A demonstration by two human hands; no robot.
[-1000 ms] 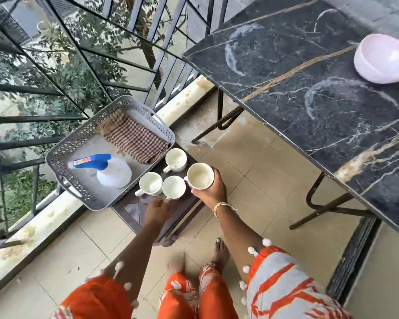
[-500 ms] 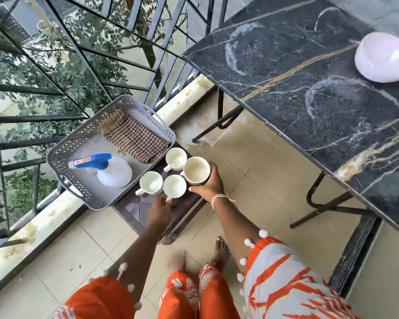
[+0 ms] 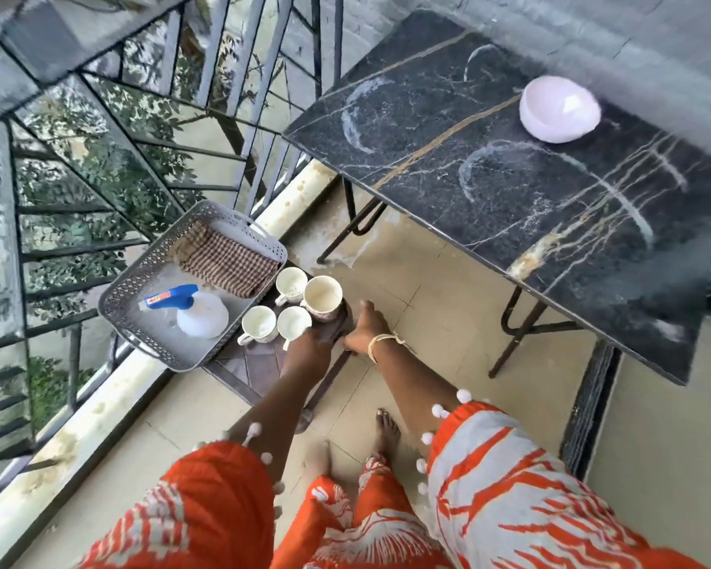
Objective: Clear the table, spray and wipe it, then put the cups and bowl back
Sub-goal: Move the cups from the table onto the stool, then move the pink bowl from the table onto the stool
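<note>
Several white cups stand together on a low dark stool (image 3: 259, 365): a tall cup (image 3: 323, 296), one behind it (image 3: 290, 282), and two in front (image 3: 258, 323) (image 3: 293, 321). My left hand (image 3: 308, 342) is at the handle of the right front cup and appears to pinch it; its fingers are partly hidden. My right hand (image 3: 364, 327) is beside the tall cup, apart from it, with its fingers relaxed at the stool's edge. A pale bowl (image 3: 559, 109) sits on the black marble table (image 3: 510, 207), which shows wipe streaks.
A grey perforated tray (image 3: 140, 277) on the stool holds a spray bottle with a blue head (image 3: 202, 316) and a checked cloth (image 3: 227, 261). Metal railings run along the left. My bare feet stand on the tiled floor between stool and table legs.
My right hand set the tall cup down on the stool beside the others and let go, drawing back to the right. My left hand stayed at the front cup.
</note>
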